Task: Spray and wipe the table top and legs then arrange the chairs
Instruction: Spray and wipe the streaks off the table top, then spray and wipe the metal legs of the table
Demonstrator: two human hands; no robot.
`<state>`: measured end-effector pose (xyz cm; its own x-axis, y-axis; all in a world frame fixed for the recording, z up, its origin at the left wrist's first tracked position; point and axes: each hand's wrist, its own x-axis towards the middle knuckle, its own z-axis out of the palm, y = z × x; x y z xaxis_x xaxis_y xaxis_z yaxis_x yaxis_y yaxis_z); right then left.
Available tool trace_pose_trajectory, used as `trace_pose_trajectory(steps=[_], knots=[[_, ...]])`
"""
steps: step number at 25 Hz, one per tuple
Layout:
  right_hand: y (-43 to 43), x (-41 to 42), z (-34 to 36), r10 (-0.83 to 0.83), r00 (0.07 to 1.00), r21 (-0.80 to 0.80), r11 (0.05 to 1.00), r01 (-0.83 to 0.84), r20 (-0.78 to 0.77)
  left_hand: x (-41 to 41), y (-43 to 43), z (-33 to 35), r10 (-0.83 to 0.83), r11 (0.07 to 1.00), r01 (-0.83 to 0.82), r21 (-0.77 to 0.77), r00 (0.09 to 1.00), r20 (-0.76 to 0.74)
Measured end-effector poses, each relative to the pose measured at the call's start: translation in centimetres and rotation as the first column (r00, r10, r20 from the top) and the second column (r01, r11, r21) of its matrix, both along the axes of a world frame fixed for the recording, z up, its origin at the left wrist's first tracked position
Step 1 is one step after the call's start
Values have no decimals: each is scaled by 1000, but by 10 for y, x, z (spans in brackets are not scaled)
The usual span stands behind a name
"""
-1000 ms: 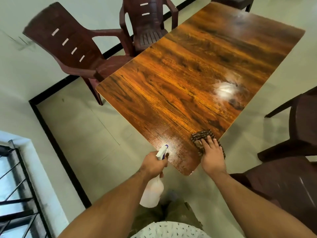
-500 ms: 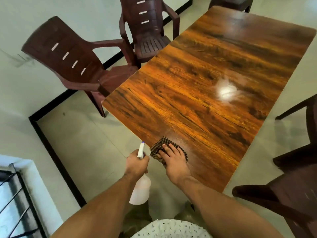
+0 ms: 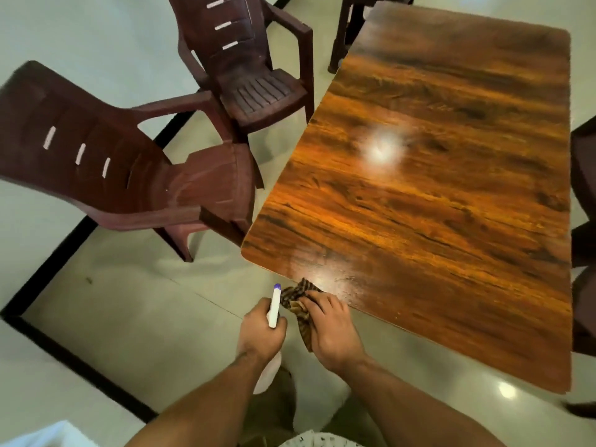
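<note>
**Cloth at the near-left edge of the table, spray bottle held beside it**

The right hand [image 3: 332,330] has its fingers curled over a bunched brown checked cloth [image 3: 295,298]. The cloth's far end lies on the near edge of the wooden table top [image 3: 435,204], close to the near-left corner, and the rest hangs below the hand, off the edge. The left hand [image 3: 263,333] is wrapped round the neck of a white spray bottle [image 3: 275,304]. Its purple-tipped head points away from the person, just left of the cloth and over the floor; the bottle's body hangs under the hand.

The glossy top shows a bright reflection near its middle. Two dark red plastic armchairs stand along the table's left side: the near chair [image 3: 113,175] has its seat front just beside the near-left corner, and the far chair [image 3: 245,59] sits close to the left edge. A further chair [image 3: 583,175] is cut off at the right.
</note>
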<state>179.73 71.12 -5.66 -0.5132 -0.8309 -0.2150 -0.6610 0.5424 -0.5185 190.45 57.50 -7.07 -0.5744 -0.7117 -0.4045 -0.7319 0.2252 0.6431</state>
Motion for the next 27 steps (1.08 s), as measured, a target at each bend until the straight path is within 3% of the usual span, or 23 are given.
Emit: trace_pose_trajectory(steps=[3, 6, 9, 12, 15, 20, 24, 27], knots=[[-28, 17, -17, -38, 999, 90, 995, 37, 7, 13, -39, -6, -143, 989, 143, 33, 990, 11], [-52, 23, -42, -9, 1000, 132, 991, 6, 26, 17, -58, -25, -172, 985, 172, 28, 985, 0], [-72, 17, -77, -157, 986, 139, 979, 149, 49, 19, -71, -59, -173, 984, 174, 43, 985, -22], [-93, 8, -123, -268, 963, 85, 960, 267, -2, 16, -89, -110, -190, 980, 192, 48, 981, -40], [-114, -5, -172, -258, 964, -10, 966, 257, -59, 2, -108, -171, -252, 965, 257, 56, 964, -88], [-136, -44, -302, -361, 915, -156, 929, 336, -182, -39, -141, -298, -378, 924, 384, -3, 909, -174], [-130, -90, -415, -422, 877, -75, 906, 416, -231, -91, -164, -390, -428, 904, 416, -102, 878, -214], [-115, -123, -472, -555, 827, -110, 831, 545, -92, -135, -172, -441, -454, 891, 424, -164, 832, -317]])
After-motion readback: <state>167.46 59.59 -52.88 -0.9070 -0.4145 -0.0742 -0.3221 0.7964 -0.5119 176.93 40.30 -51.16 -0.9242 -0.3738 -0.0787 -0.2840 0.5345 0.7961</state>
